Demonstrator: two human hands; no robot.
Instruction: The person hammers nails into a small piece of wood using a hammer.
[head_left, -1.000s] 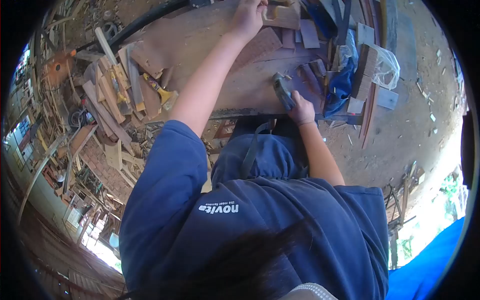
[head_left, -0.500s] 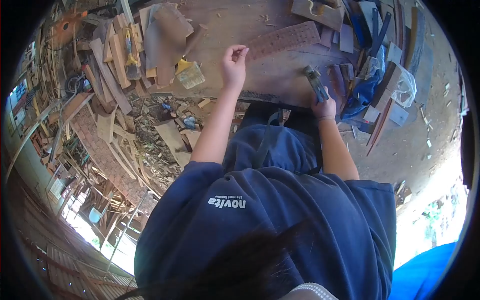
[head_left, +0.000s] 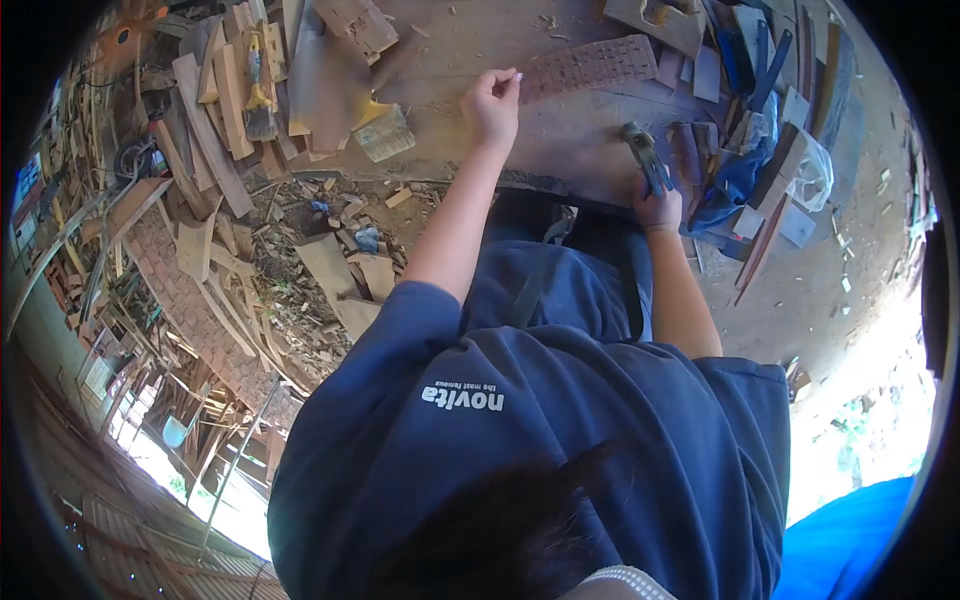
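Note:
My left hand is closed in a pinch, thumb against fingers, at the near left end of a long reddish-brown board. Whatever lies between those fingertips is too small to make out. Rows of small dark marks cover the board, which lies flat on the wooden work surface. In my right hand is a hammer, gripped low near my body, its dark head raised toward the board. Part of the handle is hidden by my fingers.
A wide paintbrush and another brush lie among wood offcuts on the left. At right are a handsaw, a blue cloth and a clear plastic bag. Wood scraps litter the ground.
The view has shifted slightly, so the board and both hands sit further right. My left hand stays pinched by the board's end; the hammer stays in my right hand.

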